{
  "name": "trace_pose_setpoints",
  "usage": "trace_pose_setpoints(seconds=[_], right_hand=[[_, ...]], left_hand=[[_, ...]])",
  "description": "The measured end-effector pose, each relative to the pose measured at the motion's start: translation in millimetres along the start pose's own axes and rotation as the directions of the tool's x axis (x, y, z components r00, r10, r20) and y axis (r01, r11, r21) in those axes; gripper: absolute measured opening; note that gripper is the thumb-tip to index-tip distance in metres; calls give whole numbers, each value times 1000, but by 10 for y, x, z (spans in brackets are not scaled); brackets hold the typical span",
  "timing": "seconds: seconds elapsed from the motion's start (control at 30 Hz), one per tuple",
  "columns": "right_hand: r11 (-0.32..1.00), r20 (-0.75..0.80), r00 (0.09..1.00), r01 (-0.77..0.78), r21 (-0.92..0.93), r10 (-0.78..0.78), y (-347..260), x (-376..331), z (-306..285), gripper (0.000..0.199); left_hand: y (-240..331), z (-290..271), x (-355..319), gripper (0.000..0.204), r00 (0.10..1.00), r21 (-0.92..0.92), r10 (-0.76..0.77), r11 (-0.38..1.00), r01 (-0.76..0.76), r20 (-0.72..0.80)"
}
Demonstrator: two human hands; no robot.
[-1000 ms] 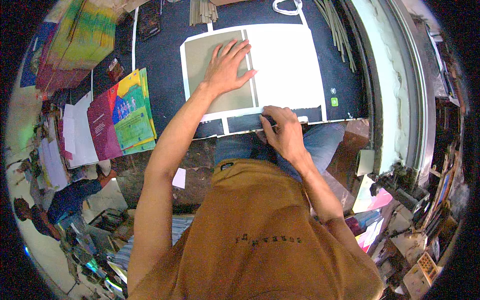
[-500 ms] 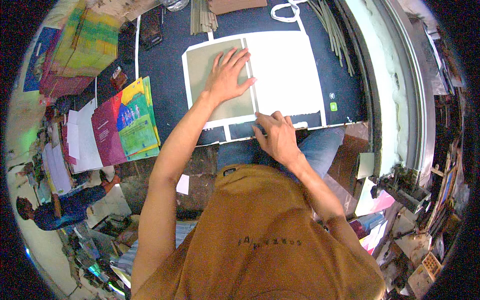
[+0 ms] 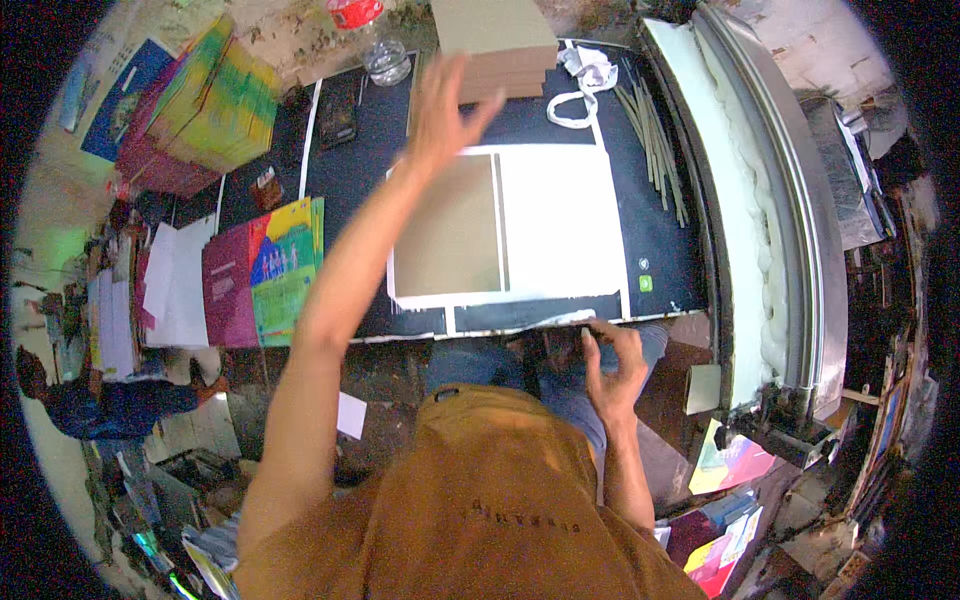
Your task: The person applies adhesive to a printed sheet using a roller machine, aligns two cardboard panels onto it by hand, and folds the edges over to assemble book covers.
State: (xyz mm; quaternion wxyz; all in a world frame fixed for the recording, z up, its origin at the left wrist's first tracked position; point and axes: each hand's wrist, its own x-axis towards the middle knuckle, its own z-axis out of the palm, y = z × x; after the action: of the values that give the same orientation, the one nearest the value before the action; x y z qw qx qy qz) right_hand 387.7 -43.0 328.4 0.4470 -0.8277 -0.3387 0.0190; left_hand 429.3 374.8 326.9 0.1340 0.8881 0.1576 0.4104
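On the dark table lies a white sheet [image 3: 560, 225], its left half covered by a grey-brown board panel [image 3: 447, 230]. Along the panel's right edge runs a narrow board strip [image 3: 503, 225]. My left hand [image 3: 440, 110] is raised above the sheet's far left edge, slightly blurred, fingers spread and nothing visible in it. It is nearest to a stack of cut boards [image 3: 500, 50] at the back. My right hand [image 3: 615, 370] hovers by the table's front edge, over my lap, thumb and fingers bent but apart, nothing visible between them.
Loose narrow strips [image 3: 655, 150] and a white ring [image 3: 573, 110] lie at the back right. A clear bottle [image 3: 385, 60] stands by the boards. Colourful booklets [image 3: 285, 270] lie left, below a tall stack of printed sheets [image 3: 215, 110]. A long metal-edged machine [image 3: 800, 230] borders the right side.
My left hand has lifted off the board panel and moved away toward the board stack. My right hand has drawn back from the sheet's near edge toward me. The view has shifted.
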Motion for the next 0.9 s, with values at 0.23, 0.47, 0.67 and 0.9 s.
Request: trace_pose_setpoints(seconds=[0.23, 0.47, 0.67, 0.9], right_hand=[[997, -47, 996, -68, 48, 70, -13, -86, -128, 21], [976, -192, 961, 212, 46, -200, -160, 597, -147, 27], [932, -472, 818, 363, -22, -330, -401, 1638, -446, 64], [962, -114, 988, -71, 264, 104, 529, 1894, 82, 44]], left_hand=[[-883, -9, 1183, 62, 835, 271, -48, 955, -123, 548], [-934, -518, 1195, 27, 945, 267, 282, 910, -319, 167], [1386, -1462, 861, 7, 892, -258, 450, 859, -442, -30], [517, -309, -494, 57, 977, -170, -213, 963, 210, -3]])
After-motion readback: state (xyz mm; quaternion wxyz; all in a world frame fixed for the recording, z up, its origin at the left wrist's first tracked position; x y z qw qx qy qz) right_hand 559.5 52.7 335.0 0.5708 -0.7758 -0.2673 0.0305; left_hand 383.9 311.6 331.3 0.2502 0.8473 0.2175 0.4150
